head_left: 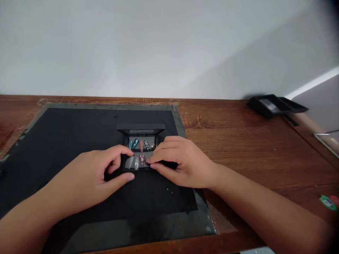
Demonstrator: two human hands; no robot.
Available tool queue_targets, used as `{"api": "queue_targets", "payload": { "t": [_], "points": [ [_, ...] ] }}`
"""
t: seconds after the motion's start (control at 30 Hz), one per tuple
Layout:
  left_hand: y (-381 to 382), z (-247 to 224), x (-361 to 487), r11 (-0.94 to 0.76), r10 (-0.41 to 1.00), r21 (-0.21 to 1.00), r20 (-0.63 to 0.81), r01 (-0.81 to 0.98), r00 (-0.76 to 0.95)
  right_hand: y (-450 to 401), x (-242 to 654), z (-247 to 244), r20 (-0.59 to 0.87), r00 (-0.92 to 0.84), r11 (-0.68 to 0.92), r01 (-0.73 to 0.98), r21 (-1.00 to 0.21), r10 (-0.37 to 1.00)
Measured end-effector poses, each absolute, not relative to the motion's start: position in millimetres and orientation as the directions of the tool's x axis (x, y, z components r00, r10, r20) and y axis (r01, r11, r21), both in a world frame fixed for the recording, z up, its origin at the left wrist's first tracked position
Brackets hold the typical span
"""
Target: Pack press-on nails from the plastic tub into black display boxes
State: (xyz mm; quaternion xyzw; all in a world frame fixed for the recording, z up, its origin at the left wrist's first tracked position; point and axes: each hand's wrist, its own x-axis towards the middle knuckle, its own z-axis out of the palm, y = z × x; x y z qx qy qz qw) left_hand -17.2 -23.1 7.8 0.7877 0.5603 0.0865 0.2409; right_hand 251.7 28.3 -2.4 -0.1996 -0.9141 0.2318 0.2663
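Observation:
A small black case [140,129] stands on the black mat with its lid raised at the back. Inside lie several decorated false nails in two rows: teal, pinkish and dark patterned ones behind, and a clear nail [136,163] and a glittery mauve nail [142,160] in front. My left hand [100,173] is at the case's left side, thumb and index finger apart around its front left corner, holding nothing. My right hand [182,160] is at the front right corner with thumb and index finger pinched together; what lies between the fingertips is hidden.
The black mat [79,130] lies on a brown wooden table [227,141] against a pale wall. A black tray [272,104] sits at the back right. A green object [327,202] is at the right edge. Tiny shiny bits lie on the mat near my right hand.

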Motion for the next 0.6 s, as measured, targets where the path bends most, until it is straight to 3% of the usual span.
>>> {"api": "queue_targets", "payload": {
  "t": [0.27,0.4,0.5,0.6],
  "points": [
    [-23,16,-23,-0.301,0.913,0.475,-0.108,0.827,0.394,25,244,-3,0.399,-0.786,0.825,0.233,-0.515,0.471],
    [-27,39,-25,-0.332,0.923,0.517,0.003,0.790,0.386,29,250,0,0.439,-0.766,0.848,0.251,-0.468,0.469],
    [-44,68,-33,-0.310,0.950,0.502,0.130,0.807,0.284,34,258,2,0.507,-0.712,0.857,0.277,-0.434,0.487],
    [-74,99,-61,-0.080,0.989,0.394,0.143,0.916,0.024,36,260,-1,0.529,-0.673,0.848,0.320,-0.423,0.518]
  ]
}}
